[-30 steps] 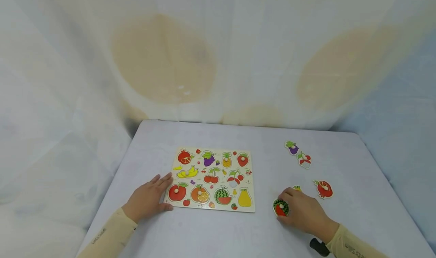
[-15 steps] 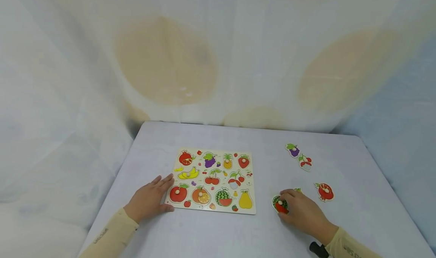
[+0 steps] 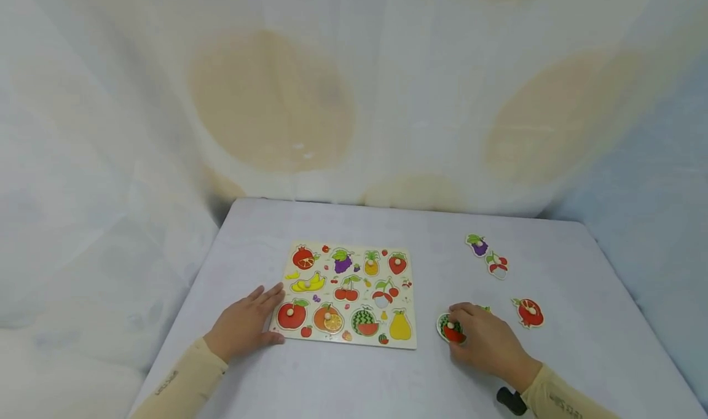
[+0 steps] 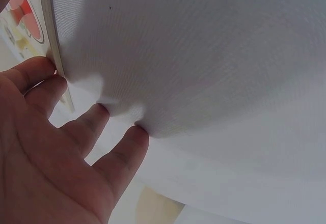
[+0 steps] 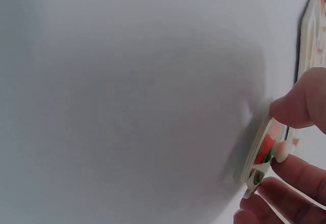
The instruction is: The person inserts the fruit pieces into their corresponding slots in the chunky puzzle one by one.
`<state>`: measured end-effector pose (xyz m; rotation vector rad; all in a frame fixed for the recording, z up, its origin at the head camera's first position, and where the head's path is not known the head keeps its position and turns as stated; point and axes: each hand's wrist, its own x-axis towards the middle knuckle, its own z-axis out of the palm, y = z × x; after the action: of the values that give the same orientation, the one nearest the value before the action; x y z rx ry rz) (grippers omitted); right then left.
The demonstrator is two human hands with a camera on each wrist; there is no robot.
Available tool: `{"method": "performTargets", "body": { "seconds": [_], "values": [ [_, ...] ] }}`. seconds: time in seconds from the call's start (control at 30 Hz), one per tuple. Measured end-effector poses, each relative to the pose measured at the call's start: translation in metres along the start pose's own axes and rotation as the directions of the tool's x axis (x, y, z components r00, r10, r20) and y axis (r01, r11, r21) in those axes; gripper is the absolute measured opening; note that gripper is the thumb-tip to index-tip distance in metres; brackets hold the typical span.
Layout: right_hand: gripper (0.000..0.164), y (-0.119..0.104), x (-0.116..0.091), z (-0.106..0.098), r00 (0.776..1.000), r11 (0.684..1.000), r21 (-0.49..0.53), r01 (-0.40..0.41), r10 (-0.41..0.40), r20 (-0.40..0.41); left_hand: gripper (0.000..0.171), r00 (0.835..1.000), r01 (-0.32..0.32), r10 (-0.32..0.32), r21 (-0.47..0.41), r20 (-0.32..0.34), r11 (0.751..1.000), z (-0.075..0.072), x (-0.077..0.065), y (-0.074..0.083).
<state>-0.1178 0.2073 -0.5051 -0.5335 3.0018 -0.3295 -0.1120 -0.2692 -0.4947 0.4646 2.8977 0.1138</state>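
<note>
The right hand (image 3: 489,345) is holding a watermelon piece (image 3: 452,330) over the table (image 3: 354,385), just right of the puzzle board and well apart from the other hand. Its thumb and fingers are pinching the piece, and the wrist view is showing it tilted, with a small knob standing out of its face. Whether its lower edge is touching the table, I cannot tell.

The left hand (image 3: 243,324) is resting at the left side of the puzzle board (image 3: 362,295). Its fingers are spreading wide and holding nothing; in its wrist view two fingertips are touching the board's edge and two others are resting on the table. The board is lying flat with its fruit pictures facing up; an apple (image 3: 291,316) and an orange (image 3: 329,319) in the near row are bearing knobs, and a printed watermelon (image 3: 365,322) is sitting beside the orange.

To the right, a grape piece (image 3: 478,245) is lying close to a red-and-white fruit piece (image 3: 497,265), and a pomegranate piece (image 3: 529,313) is lying nearer the right hand. Another piece is hiding mostly behind that hand, only a green tip (image 3: 487,308) showing. A black object (image 3: 511,400) is lying beside the right sleeve (image 3: 561,394). A pale curtain with tan patches (image 3: 409,112) is hanging behind the table.
</note>
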Motion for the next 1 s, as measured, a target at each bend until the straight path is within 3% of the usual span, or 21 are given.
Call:
{"method": "performTargets", "body": {
  "seconds": [0.63, 1.0],
  "values": [
    [0.049, -0.013, 0.036, -0.015, 0.989, 0.989, 0.091, 0.114, -0.105, -0.106, 0.095, 1.000, 0.015, -0.015, 0.014, 0.011, 1.000, -0.002, 0.001, 0.001],
    [0.038, -0.040, 0.050, -0.018, 0.987, 0.973, 0.172, 0.153, -0.143, -0.069, 0.095, 1.000, 0.011, -0.012, 0.010, 0.006, 1.000, -0.001, 0.000, 0.003]
  ]
}}
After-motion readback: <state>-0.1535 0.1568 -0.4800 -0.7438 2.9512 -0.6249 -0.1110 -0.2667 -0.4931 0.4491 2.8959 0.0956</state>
